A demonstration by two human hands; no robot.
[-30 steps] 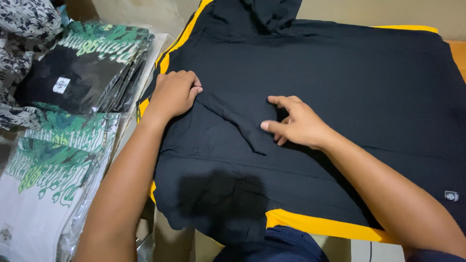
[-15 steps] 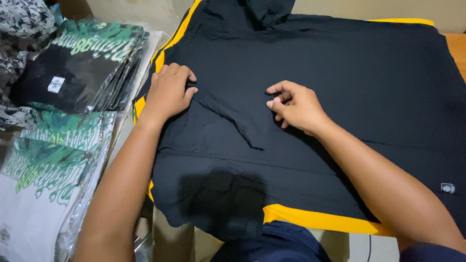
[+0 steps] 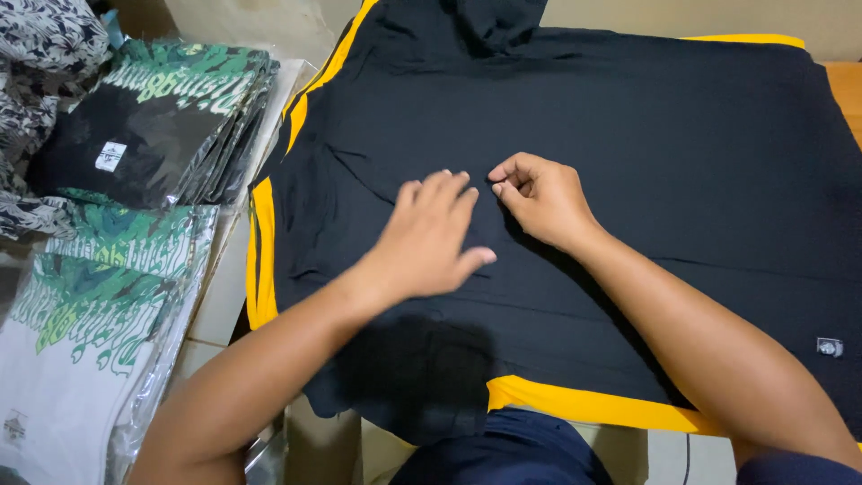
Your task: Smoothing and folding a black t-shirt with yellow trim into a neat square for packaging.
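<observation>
Off to the left there's a stack of black tees in clear plastic sleeves, green graphic print across the top one and a small white tag showing. Right below it, closer to me, sits another bagged pile, white shirts with the same sort of green print. Up in the far left corner, some black-and-white leaf-patterned fabric is bunched up, touching the black stack.

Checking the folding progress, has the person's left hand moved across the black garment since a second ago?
Yes. The left hand slid rightward from the yellow board edge toward the right hand.
</observation>
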